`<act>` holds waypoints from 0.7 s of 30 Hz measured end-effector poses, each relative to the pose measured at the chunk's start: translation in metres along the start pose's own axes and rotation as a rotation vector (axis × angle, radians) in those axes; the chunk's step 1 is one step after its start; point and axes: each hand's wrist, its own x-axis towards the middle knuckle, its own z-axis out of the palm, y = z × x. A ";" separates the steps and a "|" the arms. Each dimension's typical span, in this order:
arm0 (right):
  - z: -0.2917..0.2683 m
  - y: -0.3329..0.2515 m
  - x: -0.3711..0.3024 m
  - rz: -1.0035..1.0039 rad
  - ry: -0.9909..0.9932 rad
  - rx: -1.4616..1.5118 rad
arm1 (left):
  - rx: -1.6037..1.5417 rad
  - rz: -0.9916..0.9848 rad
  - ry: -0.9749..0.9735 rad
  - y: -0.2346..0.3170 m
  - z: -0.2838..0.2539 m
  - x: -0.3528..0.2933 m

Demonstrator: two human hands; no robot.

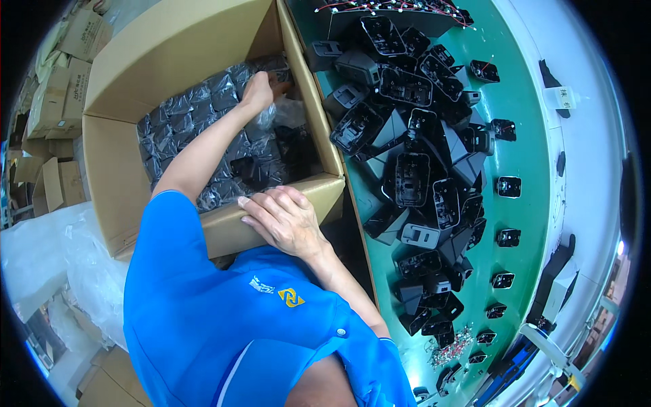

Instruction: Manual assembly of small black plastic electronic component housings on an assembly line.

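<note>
My left hand (pixel 258 93) reaches deep into an open cardboard box (pixel 108 149), near its far right corner. Its fingers look curled, and whatever is between them is hidden. Beneath it lie rows of dark blocks wrapped in clear plastic (pixel 200 112). Beside that hand is a crumpled clear plastic bag (pixel 290 112). On the box's near wall rests my right hand (pixel 288 224), its fingers stretched and spread over the rim. Several dark pieces sit lower, along the right inside of the box.
Right of the box, a green-topped table (pixel 529 142) bears a heap of black plastic housings (pixel 410 180) and a spaced row of smaller black parts (pixel 508 186). Red and white wires (pixel 454 346) lie there too. Cartons (pixel 64 102) and plastic sheeting (pixel 68 251) are at left.
</note>
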 end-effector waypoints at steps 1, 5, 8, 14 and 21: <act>0.000 0.000 0.000 -0.002 -0.004 -0.001 | 0.145 -0.013 0.047 -0.004 0.005 0.007; 0.002 0.000 0.000 0.002 -0.002 -0.004 | 0.018 0.100 0.096 -0.024 0.026 0.017; -0.001 0.003 -0.001 -0.002 -0.010 -0.001 | -0.093 0.180 0.149 -0.056 0.031 0.012; 0.000 0.002 0.002 0.012 0.012 0.000 | 0.005 0.170 0.139 -0.068 -0.004 -0.030; 0.001 0.001 0.002 0.017 0.033 -0.014 | 0.434 0.389 0.041 -0.015 -0.030 -0.057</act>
